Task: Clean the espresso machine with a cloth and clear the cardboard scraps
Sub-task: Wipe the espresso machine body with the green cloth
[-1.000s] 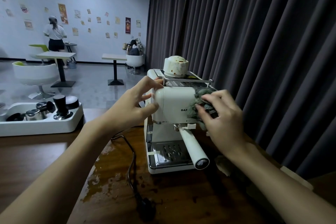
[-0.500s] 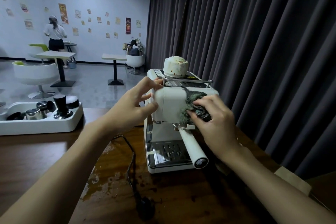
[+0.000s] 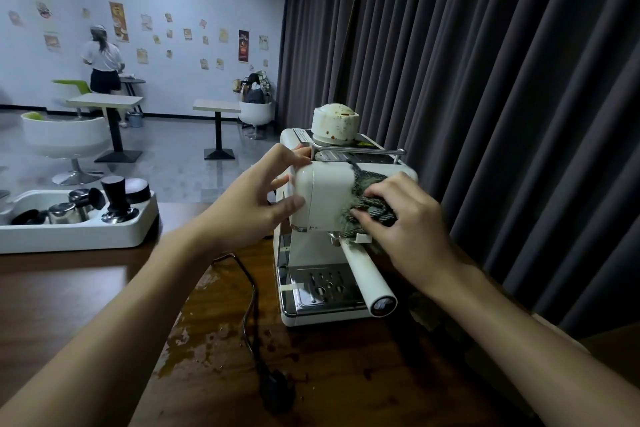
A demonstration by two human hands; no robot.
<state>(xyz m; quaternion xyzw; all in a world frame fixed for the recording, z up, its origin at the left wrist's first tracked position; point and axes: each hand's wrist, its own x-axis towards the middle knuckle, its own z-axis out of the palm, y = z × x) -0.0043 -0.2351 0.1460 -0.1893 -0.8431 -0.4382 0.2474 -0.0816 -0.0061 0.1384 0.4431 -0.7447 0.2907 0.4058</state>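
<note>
A cream espresso machine [image 3: 327,191] stands on the dark wooden table [image 3: 346,378], its portafilter handle [image 3: 369,279] pointing toward me. A stained white cap [image 3: 334,124] sits on its top. My left hand [image 3: 258,204] braces the machine's upper left corner, thumb and fingers spread around it. My right hand [image 3: 403,222] presses a grey-green cloth [image 3: 369,196] flat against the machine's front panel, right of centre. A pale cardboard scrap [image 3: 550,326] lies at the table's right edge, mostly hidden behind my right forearm.
A black power cord [image 3: 249,305] runs from the machine to a plug [image 3: 277,388] near me, across wet stains [image 3: 194,333] on the wood. A white tray [image 3: 79,236] with a tamper and metal jugs sits at left. Dark curtain right; a person stands far off.
My right hand has slid the cloth leftward across the machine's front panel, covering the brand lettering. My left hand has kept its hold on the corner.
</note>
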